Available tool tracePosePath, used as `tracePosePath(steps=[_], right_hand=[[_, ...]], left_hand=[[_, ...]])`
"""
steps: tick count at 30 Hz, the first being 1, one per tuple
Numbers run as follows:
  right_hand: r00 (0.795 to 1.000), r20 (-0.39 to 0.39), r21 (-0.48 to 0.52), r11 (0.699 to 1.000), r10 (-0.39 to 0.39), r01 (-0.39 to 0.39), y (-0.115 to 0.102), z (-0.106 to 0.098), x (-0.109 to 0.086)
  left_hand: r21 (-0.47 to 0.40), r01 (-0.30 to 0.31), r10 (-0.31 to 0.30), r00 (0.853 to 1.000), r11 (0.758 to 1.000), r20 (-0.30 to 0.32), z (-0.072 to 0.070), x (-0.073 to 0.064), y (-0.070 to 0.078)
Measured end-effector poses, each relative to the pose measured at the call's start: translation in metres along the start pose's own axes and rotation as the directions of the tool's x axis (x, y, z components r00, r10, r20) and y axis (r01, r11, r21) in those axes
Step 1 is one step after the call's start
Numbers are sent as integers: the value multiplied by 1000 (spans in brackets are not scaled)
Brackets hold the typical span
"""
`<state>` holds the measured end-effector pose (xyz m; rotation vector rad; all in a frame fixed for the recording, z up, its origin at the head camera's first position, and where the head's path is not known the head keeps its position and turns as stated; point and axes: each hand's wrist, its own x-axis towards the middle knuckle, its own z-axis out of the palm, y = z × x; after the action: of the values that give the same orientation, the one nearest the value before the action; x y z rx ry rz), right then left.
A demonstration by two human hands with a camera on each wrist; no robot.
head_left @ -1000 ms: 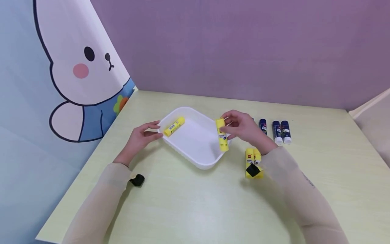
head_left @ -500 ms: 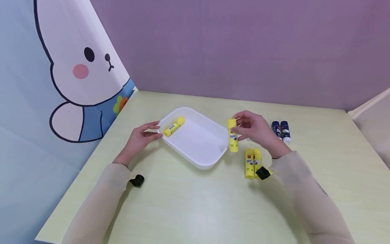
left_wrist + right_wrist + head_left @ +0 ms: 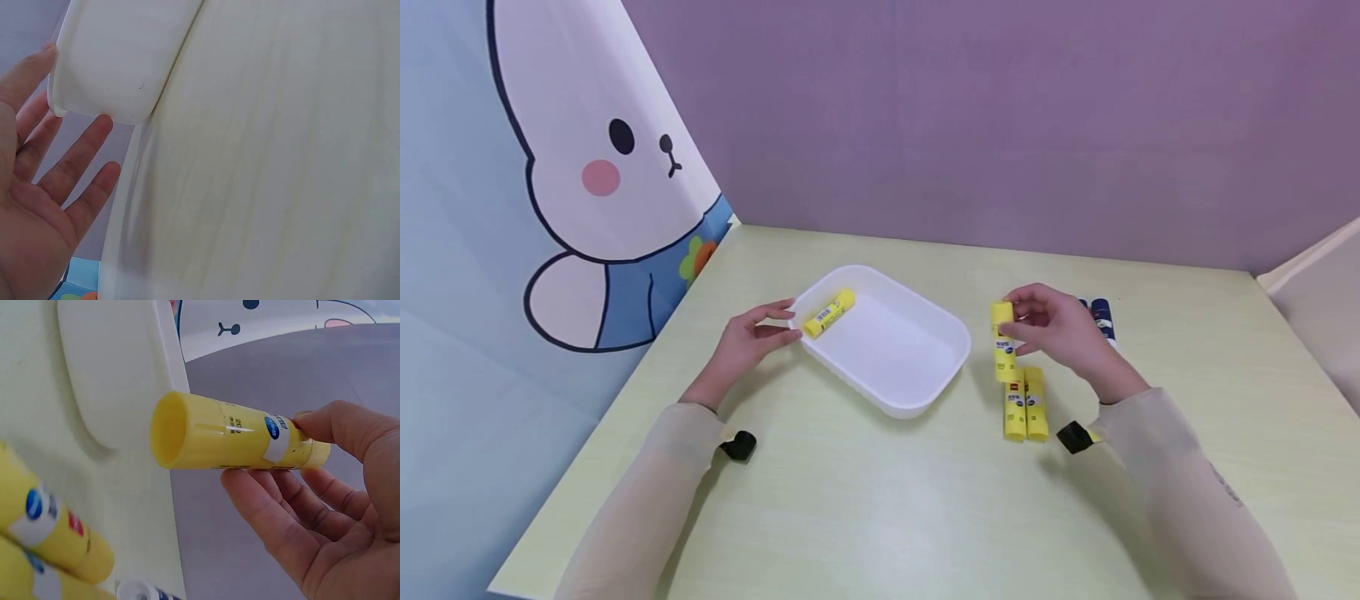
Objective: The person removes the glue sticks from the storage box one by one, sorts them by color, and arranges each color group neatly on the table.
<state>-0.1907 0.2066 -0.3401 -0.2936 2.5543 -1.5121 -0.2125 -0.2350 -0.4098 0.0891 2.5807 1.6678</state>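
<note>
My right hand [image 3: 1060, 329] holds a yellow glue stick [image 3: 1004, 354] upright, right of the tray. In the right wrist view, thumb and fingers grip this glue stick [image 3: 219, 434] near its ridged end; its other end is a hollow opening. Two more yellow glue sticks [image 3: 1025, 408] lie side by side just below it in the head view. My left hand [image 3: 747, 340] holds the left end of the white plastic tray [image 3: 895, 358], thumb at the rim and fingertips against the outer wall [image 3: 119, 75]. Another yellow glue stick [image 3: 829, 313] lies inside the tray's left end.
Dark blue glue sticks [image 3: 1102, 317] with white ends lie behind my right hand, partly hidden by it. A purple backdrop [image 3: 962, 125] rises at the table's back edge. A rabbit-print cloth [image 3: 572, 208] hangs along the left side.
My right hand has carried the glue stick rightward from over the tray's right end to above the two yellow glue sticks. The left hand and tray have stayed in place.
</note>
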Motion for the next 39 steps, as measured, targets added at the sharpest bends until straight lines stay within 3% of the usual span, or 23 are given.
tracePosePath(steps=[24,39], right_hand=[[999,-35,-132,991,33,-38,28,-19,-26],[997,-67,-155,987,27,-37,44,-30,-38]], left_hand=[[3,6,-6,1000,1000,0,0,1,-1],[0,10,-10,1000,1000,1,1,2,-2]])
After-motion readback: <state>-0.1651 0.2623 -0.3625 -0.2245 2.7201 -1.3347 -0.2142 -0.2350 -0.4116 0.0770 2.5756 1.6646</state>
